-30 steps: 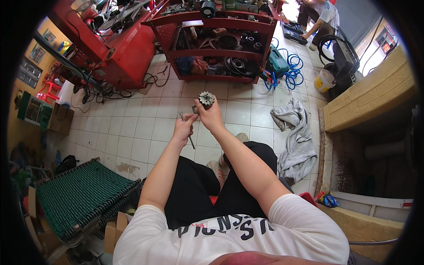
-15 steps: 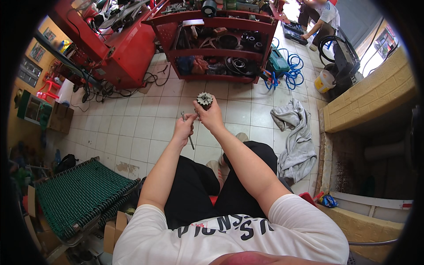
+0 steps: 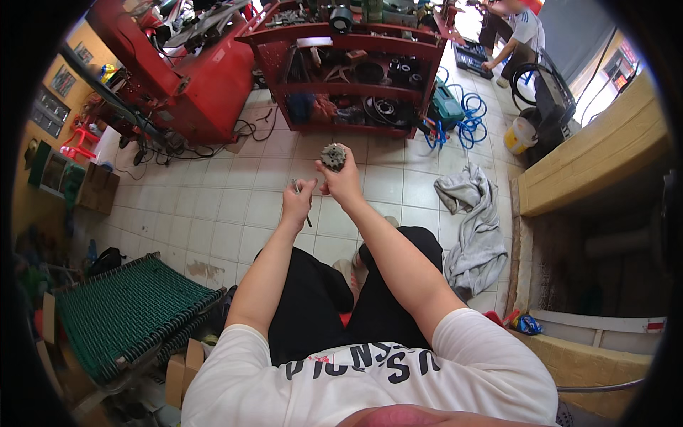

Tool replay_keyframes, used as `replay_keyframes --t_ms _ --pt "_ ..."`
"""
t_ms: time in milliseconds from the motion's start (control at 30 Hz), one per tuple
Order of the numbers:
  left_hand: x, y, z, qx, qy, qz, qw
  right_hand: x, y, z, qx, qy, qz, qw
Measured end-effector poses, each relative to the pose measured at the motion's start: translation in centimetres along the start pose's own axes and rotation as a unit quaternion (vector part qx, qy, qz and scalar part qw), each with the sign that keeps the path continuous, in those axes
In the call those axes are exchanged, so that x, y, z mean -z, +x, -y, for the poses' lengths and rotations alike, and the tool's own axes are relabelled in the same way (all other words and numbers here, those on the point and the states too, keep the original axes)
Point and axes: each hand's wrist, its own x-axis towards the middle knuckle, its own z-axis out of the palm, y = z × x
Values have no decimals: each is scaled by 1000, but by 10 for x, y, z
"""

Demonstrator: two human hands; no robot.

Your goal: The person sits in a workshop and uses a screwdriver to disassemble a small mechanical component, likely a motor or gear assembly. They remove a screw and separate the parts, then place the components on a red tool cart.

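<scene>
In my right hand [image 3: 340,179] is a toothed metal sprocket-like part [image 3: 333,156], gripped by its side with the toothed face turned upward. My left hand [image 3: 297,203] is closed around a thin metal rod-shaped tool [image 3: 295,186]. One end of the tool shows above the fingers and its dark other end below them; its exact kind is too small to tell. The two hands are close together but apart, above the tiled floor [image 3: 274,186] in front of my knees.
A red tool cart [image 3: 348,89] loaded with parts stands ahead. Blue hose [image 3: 473,121] lies beside a green case [image 3: 447,107]. A grey cloth [image 3: 473,228] is on the floor at right, a green woven seat [image 3: 135,313] at left. Another person [image 3: 523,32] crouches far right.
My right hand has shifted slightly right and the toothed part has tilted. The left hand has turned, so less of the tool shows below it.
</scene>
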Motion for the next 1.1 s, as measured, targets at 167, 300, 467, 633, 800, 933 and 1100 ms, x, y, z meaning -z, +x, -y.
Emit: replay_keyframes --t_ms 167,300,467,633,800,933,1100 --pt "21 -32 -44 -62 -26 -13 998 34 -14 29 18 89 3 996" --pt "93 -65 -75 -104 80 -27 991 79 -35 62 36 106 -29 993" --pt "200 -145 -92 -66 327 -63 941 181 -106 71 59 -10 -53 997" --pt "268 -270 -59 119 422 -23 899 283 -222 75 -51 -193 -117 973" --pt "266 -365 -35 306 354 -12 884 306 -335 101 -178 -154 -189 953" --pt "246 -388 -11 283 296 -21 912 287 -383 102 -232 -181 -227 928" --pt "258 -385 14 354 268 -2 896 269 -388 66 -245 -207 -257 912"
